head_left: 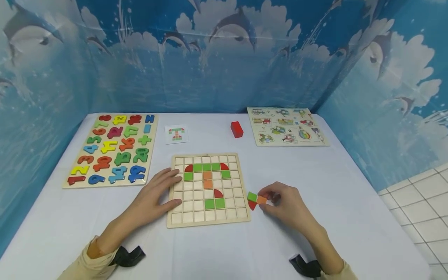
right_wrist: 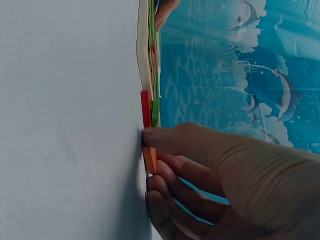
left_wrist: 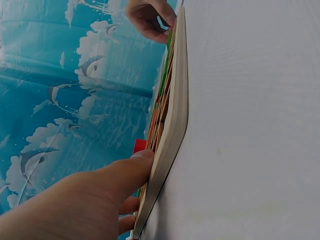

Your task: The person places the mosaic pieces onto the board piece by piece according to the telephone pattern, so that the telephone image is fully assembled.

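A wooden grid board point(head_left: 210, 223) lies in front of the person. Green squares point(head_left: 206, 167) and red quarter-round tiles point(head_left: 218, 193) sit in its cells, and two orange squares point(head_left: 207, 184) stand in a column. At the left rim rests my left hand point(head_left: 152, 200), fingers extended over the edge, its thumb point(left_wrist: 135, 167) on the rim in the left wrist view. Just off the right rim, my right hand point(head_left: 285, 200) pinches an orange square tile point(head_left: 261, 200) between thumb and fingers. Against that tile lie a loose green square point(head_left: 251, 196) and a red quarter-round point(head_left: 252, 205).
Behind the board lies a small pattern card point(head_left: 176, 134), with a red block point(head_left: 237, 130) farther right. A number puzzle board point(head_left: 112, 181) takes up the table's left side. At the back right is a picture puzzle board point(head_left: 290, 142). Dolphin-printed curtains point(head_left: 210, 85) enclose the table.
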A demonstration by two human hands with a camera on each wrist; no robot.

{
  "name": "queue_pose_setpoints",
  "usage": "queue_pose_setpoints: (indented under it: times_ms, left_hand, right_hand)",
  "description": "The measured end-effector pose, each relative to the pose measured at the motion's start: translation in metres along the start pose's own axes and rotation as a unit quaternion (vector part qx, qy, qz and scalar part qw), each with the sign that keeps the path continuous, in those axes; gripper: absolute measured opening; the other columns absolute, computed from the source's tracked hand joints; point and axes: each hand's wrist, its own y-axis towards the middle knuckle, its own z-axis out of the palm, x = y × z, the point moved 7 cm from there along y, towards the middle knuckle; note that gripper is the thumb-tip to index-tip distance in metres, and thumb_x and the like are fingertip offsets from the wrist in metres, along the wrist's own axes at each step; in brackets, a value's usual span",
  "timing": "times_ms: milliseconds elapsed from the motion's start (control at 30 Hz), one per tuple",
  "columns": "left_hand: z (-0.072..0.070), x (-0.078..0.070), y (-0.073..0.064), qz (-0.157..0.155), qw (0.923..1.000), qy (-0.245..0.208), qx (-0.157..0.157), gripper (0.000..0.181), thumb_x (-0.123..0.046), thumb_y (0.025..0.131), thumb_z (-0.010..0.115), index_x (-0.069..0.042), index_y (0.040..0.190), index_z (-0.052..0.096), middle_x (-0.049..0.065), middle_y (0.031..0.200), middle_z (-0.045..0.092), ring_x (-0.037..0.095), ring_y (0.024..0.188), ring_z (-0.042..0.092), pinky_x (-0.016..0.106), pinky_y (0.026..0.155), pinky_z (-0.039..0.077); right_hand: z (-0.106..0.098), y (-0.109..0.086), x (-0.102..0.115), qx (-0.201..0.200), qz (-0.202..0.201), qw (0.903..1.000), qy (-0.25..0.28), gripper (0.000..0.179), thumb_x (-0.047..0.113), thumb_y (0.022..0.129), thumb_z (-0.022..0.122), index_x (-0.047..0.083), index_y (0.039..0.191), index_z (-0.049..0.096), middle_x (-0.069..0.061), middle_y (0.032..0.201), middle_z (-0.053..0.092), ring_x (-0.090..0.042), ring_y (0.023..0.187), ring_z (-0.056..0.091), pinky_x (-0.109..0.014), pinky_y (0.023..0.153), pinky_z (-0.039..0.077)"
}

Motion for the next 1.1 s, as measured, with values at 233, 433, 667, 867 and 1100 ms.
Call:
queue_pose_setpoints:
  times_ms: [233, 433, 667, 867, 1100]
  left_hand:
    - [-0.007, 0.002, 0.004, -0.011, 0.9999, 0.004, -0.002, 0.066, -0.037, 0.092, 0.082, -0.012, 0.149, 0.059, 0.008, 0.166, 0.044, 0.037, 0.159, 0.028, 0.064, 0.123, 0.032]
    - [-0.006, 0.002, 0.004, -0.014, 0.9999, -0.003, -0.002, 0.066, -0.036, 0.092, 0.083, -0.012, 0.148, 0.06, 0.008, 0.166, 0.045, 0.037, 0.159, 0.028, 0.064, 0.124, 0.031]
    - [-0.003, 0.004, 0.003, -0.015, 0.9999, -0.005, -0.003, 0.065, -0.038, 0.093, 0.082, -0.013, 0.149, 0.059, 0.007, 0.167, 0.044, 0.035, 0.16, 0.027, 0.063, 0.124, 0.031]
    - [-0.003, 0.003, 0.001, -0.014, 0.9999, -0.008, -0.003, 0.065, -0.037, 0.093, 0.082, -0.012, 0.148, 0.059, 0.007, 0.166, 0.044, 0.036, 0.16, 0.027, 0.063, 0.124, 0.031]
    - [0.0, 0.0, 0.0, -0.006, 0.9999, -0.015, 0.0, 0.064, -0.035, 0.093, 0.082, -0.011, 0.148, 0.06, 0.008, 0.165, 0.045, 0.037, 0.159, 0.028, 0.063, 0.124, 0.031]
  right_hand:
    - [-0.002, 0.014, 0.0, 0.001, -0.009, 0.9998, 0.02, 0.03, 0.002, 0.081, 0.09, 0.017, 0.103, 0.075, 0.007, 0.098, 0.073, -0.013, 0.085, 0.064, -0.03, 0.079, 0.063]
    - [-0.008, 0.026, 0.008, -0.021, -0.015, 0.9988, 0.042, 0.021, 0.009, 0.087, 0.087, 0.016, 0.106, 0.079, 0.009, 0.097, 0.076, -0.011, 0.09, 0.068, -0.032, 0.082, 0.064]
    - [0.016, 0.056, 0.057, 0.021, -0.042, 0.9954, 0.084, 0.022, 0.011, 0.09, 0.085, 0.011, 0.112, 0.08, 0.003, 0.105, 0.077, -0.015, 0.096, 0.071, -0.034, 0.084, 0.064]
    - [0.052, 0.072, 0.091, 0.056, -0.053, 0.991, 0.11, 0.015, 0.011, 0.09, 0.084, 0.011, 0.105, 0.08, 0.005, 0.093, 0.075, -0.01, 0.084, 0.068, -0.026, 0.079, 0.062]
    - [0.072, 0.067, 0.1, 0.051, -0.053, 0.9913, 0.109, 0.015, 0.012, 0.091, 0.084, 0.014, 0.105, 0.082, 0.006, 0.101, 0.077, -0.007, 0.085, 0.069, -0.022, 0.078, 0.06]
